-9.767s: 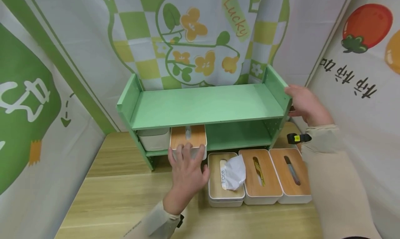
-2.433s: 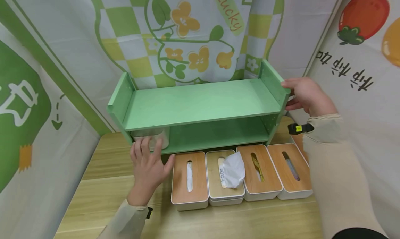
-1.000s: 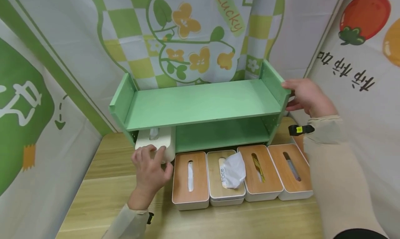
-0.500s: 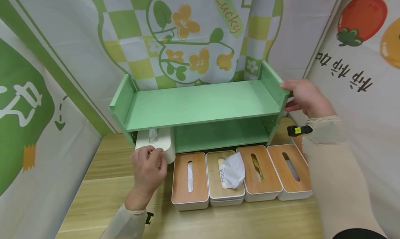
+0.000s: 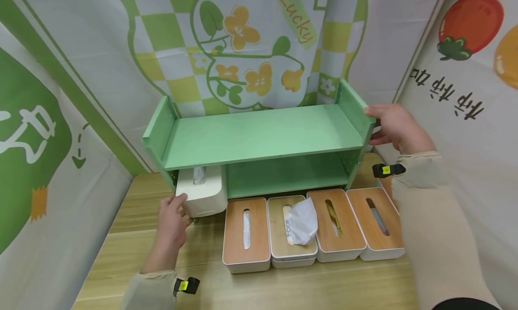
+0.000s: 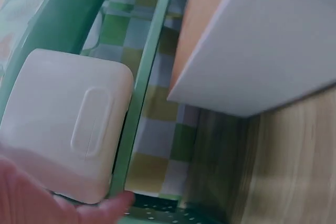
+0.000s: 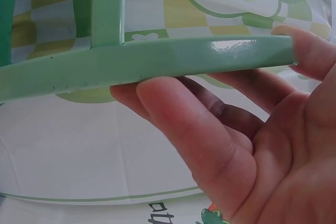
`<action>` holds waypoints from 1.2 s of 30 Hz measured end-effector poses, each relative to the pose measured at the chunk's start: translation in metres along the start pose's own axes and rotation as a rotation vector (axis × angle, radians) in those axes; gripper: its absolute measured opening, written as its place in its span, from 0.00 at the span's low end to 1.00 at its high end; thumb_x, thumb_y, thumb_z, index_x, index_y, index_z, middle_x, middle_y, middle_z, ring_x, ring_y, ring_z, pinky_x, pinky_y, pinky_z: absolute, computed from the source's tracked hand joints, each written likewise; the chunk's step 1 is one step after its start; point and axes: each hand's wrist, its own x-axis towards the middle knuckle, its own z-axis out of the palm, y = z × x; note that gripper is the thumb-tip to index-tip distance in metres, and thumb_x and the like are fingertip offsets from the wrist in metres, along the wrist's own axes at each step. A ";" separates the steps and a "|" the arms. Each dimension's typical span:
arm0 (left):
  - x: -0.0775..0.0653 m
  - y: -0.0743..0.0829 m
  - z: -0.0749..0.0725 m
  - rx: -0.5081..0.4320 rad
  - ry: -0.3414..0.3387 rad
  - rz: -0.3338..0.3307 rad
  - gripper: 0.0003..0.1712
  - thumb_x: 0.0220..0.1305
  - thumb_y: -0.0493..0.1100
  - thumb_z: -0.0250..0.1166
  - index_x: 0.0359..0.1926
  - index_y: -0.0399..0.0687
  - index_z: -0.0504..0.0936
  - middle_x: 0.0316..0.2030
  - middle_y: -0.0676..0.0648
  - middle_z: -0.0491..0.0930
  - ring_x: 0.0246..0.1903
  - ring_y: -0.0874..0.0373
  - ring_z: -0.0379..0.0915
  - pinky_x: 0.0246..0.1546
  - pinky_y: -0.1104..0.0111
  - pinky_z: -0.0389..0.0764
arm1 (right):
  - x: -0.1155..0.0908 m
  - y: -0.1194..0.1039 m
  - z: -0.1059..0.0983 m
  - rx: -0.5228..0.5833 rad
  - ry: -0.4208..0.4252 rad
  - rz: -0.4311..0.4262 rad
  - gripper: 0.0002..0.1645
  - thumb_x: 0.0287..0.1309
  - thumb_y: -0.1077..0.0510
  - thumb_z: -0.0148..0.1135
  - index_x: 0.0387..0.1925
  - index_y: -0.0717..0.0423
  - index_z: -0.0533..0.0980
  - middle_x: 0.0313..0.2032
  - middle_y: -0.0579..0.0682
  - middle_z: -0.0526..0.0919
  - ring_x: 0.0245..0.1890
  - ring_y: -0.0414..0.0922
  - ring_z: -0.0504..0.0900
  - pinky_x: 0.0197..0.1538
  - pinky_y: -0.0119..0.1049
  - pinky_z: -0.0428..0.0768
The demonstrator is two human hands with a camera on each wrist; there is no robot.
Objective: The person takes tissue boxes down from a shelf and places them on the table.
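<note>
A white tissue box (image 5: 201,195) sits at the left end of the green shelf's (image 5: 259,132) lower level, its front end jutting past the edge. A bit of tissue shows in its top slot. My left hand (image 5: 173,217) is at its left front corner, fingertips right at the side. In the left wrist view, the white box (image 6: 68,124) shows its front with a rounded raised panel, and my left hand (image 6: 47,200) lies along its edge with a digit stretched out. My right hand (image 5: 398,126) grips the shelf's right side panel; the right wrist view shows fingers (image 7: 184,129) around the panel (image 7: 157,61).
Before the shelf stand wood-topped tissue boxes in a row: one with a white slot (image 5: 246,231), one with a tuft of tissue (image 5: 303,222), and others with yellow (image 5: 335,224) and grey (image 5: 378,222) contents. Part of another shows at far right, behind the right sleeve (image 5: 433,220).
The wood-topped box once on the shelf now stands in the row. The white box has come forward from under the upper board. My left hand has shifted from its front to its left corner.
</note>
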 end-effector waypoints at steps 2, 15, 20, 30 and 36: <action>0.000 0.000 -0.003 -0.012 -0.057 -0.046 0.21 0.75 0.48 0.51 0.58 0.42 0.55 0.66 0.37 0.47 0.60 0.41 0.54 0.59 0.52 0.65 | 0.000 0.000 0.000 -0.004 0.003 0.001 0.39 0.76 0.41 0.46 0.74 0.62 0.58 0.56 0.63 0.72 0.40 0.55 0.86 0.41 0.45 0.86; 0.003 0.006 -0.021 -0.004 -0.228 -0.177 0.32 0.76 0.56 0.50 0.70 0.43 0.55 0.56 0.38 0.60 0.44 0.53 0.74 0.50 0.59 0.73 | -0.002 0.000 -0.002 -0.030 0.011 -0.001 0.38 0.75 0.40 0.47 0.73 0.62 0.60 0.57 0.63 0.71 0.42 0.56 0.86 0.43 0.46 0.85; 0.005 0.007 -0.036 0.040 -0.291 -0.208 0.25 0.76 0.49 0.51 0.65 0.41 0.59 0.51 0.41 0.69 0.43 0.52 0.77 0.47 0.60 0.78 | -0.002 0.001 0.000 -0.021 -0.010 0.010 0.38 0.75 0.40 0.47 0.71 0.64 0.62 0.57 0.64 0.71 0.43 0.58 0.84 0.43 0.46 0.85; -0.004 0.008 -0.068 0.101 -0.535 -0.171 0.36 0.75 0.43 0.49 0.76 0.40 0.44 0.46 0.43 0.78 0.43 0.44 0.81 0.46 0.51 0.81 | -0.001 0.004 0.000 -0.042 -0.020 0.020 0.40 0.74 0.38 0.46 0.72 0.62 0.60 0.59 0.63 0.70 0.44 0.58 0.84 0.42 0.44 0.85; -0.015 0.006 -0.094 0.077 -0.689 -0.148 0.23 0.76 0.39 0.44 0.68 0.59 0.64 0.45 0.45 0.81 0.43 0.46 0.82 0.47 0.51 0.81 | 0.000 0.001 0.001 -0.033 -0.018 0.024 0.40 0.74 0.38 0.47 0.73 0.61 0.60 0.59 0.63 0.70 0.45 0.58 0.84 0.44 0.45 0.85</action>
